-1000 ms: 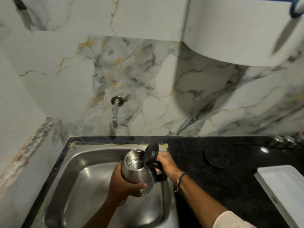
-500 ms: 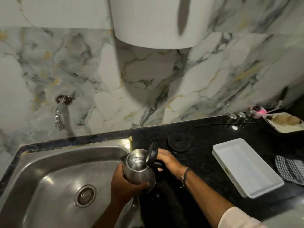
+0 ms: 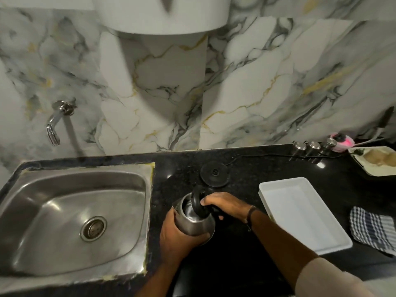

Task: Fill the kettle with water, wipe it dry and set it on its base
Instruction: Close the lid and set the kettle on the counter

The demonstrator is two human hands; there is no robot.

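Note:
A steel kettle (image 3: pixel 194 224) with a black hinged lid standing open is held above the black counter, right of the sink. My left hand (image 3: pixel 177 241) wraps its body from below and the front. My right hand (image 3: pixel 225 205) grips the black handle at its right side. The round black kettle base (image 3: pixel 215 174) lies on the counter just behind the kettle, its cord running right. A checked cloth (image 3: pixel 374 228) lies at the right edge. The wall tap (image 3: pixel 56 120) hangs over the steel sink (image 3: pixel 64 211).
A white rectangular tray (image 3: pixel 304 213) sits right of my right arm. Three small steel jars (image 3: pixel 314 146), a pink object (image 3: pixel 341 141) and a plate with food (image 3: pixel 377 159) line the back right. A white appliance (image 3: pixel 162 13) hangs on the marble wall.
Both hands carried the kettle to the right, from over the sink to above the counter in front of the base. The view swung right with it.

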